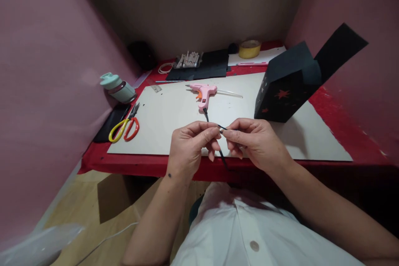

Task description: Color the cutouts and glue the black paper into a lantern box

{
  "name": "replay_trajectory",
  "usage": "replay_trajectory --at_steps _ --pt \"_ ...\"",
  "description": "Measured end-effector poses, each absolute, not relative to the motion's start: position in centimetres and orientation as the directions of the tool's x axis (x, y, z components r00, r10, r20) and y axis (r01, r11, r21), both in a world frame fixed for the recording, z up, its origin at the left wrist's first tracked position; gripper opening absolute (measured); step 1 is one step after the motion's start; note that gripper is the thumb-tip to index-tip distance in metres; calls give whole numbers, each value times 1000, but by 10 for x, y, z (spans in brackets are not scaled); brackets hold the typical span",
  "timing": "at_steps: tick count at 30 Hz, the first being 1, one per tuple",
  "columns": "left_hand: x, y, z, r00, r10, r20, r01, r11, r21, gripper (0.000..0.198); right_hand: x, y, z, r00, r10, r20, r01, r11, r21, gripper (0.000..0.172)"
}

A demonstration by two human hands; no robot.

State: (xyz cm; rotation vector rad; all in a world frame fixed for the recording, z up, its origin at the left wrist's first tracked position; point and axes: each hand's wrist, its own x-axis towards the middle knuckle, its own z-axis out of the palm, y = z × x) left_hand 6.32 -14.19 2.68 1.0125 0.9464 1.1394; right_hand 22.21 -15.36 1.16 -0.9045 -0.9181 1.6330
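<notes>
My left hand (195, 143) and my right hand (254, 139) meet over the front of a white board (174, 112). Both pinch a small, thin black piece (222, 127) at their fingertips; its kind is too small to make out. Beyond them lies a pink hot glue gun (204, 91) with a clear glue stick (230, 93) in its back end. Its black cord (222, 158) runs behind my fingers toward the table's front edge. To the right stands a black paper box (282, 91) with star cutouts and a raised flap (343, 52).
Scissors (126, 126) with yellow and red handles lie at the left, near a lidded bottle (117, 87). Toward the back are several white markers (188, 59), black paper sheets (215, 64) and a yellow tape roll (249, 49). Red cloth (93, 158) covers the table.
</notes>
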Motion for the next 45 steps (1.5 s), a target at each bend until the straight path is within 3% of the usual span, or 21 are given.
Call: replay_trajectory --at_steps 12,17,19,21,23,25,27,30,37,42,45 --pt "60 -142 26 239 970 -53 -139 88 986 15 225 -154 14 -225 967 -121 -286 -184 -940 36" --pt "58 -141 27 172 984 46 -128 -24 992 17 233 -156 16 -271 953 -137 -184 -191 -964 27" --pt "54 -142 31 143 985 98 -73 -88 993 15 238 -160 22 -139 989 -42 -66 -52 -996 23" --pt "51 -144 36 148 976 159 54 -168 984 12 242 -164 30 69 982 173 96 166 -981 24" --pt "50 -147 42 193 946 262 191 -298 935 12 243 -168 38 140 945 296 180 270 -946 22" --pt "51 -150 47 258 889 378 267 -441 857 13 242 -169 43 2 984 176 90 175 -980 22" --pt "54 -152 50 315 838 445 284 -531 799 14 239 -167 43 -238 971 -23 -88 -45 -995 25" --pt "57 -154 51 346 821 455 286 -553 782 13 235 -163 39 -463 878 -123 -320 -294 -901 25" --pt "54 -149 41 296 866 404 123 -454 882 8 231 -162 35 -450 878 -166 -480 -394 -784 32" --pt "51 -144 30 299 938 173 -118 -144 983 14 232 -162 34 -450 879 -157 -515 -399 -759 26" --pt "50 -143 29 330 935 129 -170 -76 983 7 232 -162 33 -464 870 -165 -505 -413 -758 25"
